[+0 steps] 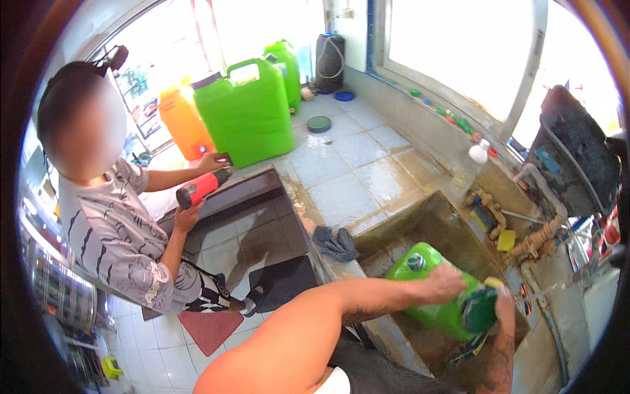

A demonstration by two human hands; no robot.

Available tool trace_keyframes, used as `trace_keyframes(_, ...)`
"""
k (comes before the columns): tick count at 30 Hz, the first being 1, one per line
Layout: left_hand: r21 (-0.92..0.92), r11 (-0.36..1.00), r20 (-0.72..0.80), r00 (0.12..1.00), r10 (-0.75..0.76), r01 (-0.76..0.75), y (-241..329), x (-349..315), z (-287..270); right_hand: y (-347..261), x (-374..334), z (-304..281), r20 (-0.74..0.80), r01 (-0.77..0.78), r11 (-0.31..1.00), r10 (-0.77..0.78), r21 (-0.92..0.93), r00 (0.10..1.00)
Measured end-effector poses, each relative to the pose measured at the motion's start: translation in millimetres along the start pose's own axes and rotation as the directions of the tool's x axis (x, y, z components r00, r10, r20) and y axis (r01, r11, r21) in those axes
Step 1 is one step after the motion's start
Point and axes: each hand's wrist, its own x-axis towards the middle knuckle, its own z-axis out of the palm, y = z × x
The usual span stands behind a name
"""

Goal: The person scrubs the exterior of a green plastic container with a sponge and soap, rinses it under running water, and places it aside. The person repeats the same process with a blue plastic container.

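Observation:
A bright green jerrycan (426, 305) lies tilted in the stained concrete sink basin (420, 226). My left hand (447, 282) is closed around its handle at the top side. At the can's right end is a large dark green cap (480, 311). My right hand (504, 307) presses beside this cap, its fingers partly hidden. Above the cap, at those fingers, shows a small yellow piece (493, 282) that looks like a sponge. The can's small spout (415, 262) faces up near its far left corner.
A dark wet cloth (335, 243) lies on the basin's left ledge. Pipes (535, 240) and a yellow sponge (506, 240) are at the right. Green jerrycans (246, 111) and an orange one (180, 121) stand on the tiled counter. At left, another person holds a red-and-black power tool (197, 190).

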Motion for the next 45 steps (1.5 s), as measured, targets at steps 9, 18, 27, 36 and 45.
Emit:
trace_keyframes(9, -0.539, 0.802, 0.056, 0.961, -0.272, 0.258, -100, -75, 53, 73, -100, 65, -0.136, -0.122, 0.826, 0.232, 0.550, 0.963)
trace_keyframes(18, -0.617, 0.728, 0.053, 0.939, -0.341, 0.300, -80, -59, 55, 21, -165, 64, -0.356, 0.003, 0.984, 0.061, 0.177, 0.932)
trace_keyframes(27, -0.441, 0.882, -0.037, 0.978, -0.206, 0.169, -67, -31, 54, -85, -112, 48, -0.536, 0.195, 0.971, -0.094, 0.136, 0.839)
trace_keyframes(36, -0.437, 0.899, -0.085, 0.996, -0.010, -0.028, -95, -13, 56, -86, -111, 47, -0.571, 0.111, 0.989, -0.034, 0.102, 0.820)
trace_keyframes(45, -0.355, 0.933, 0.042, 0.998, -0.042, 0.054, -134, -3, 63, -141, -69, 37, -0.543, 0.148, 0.989, -0.128, -0.006, 0.830)
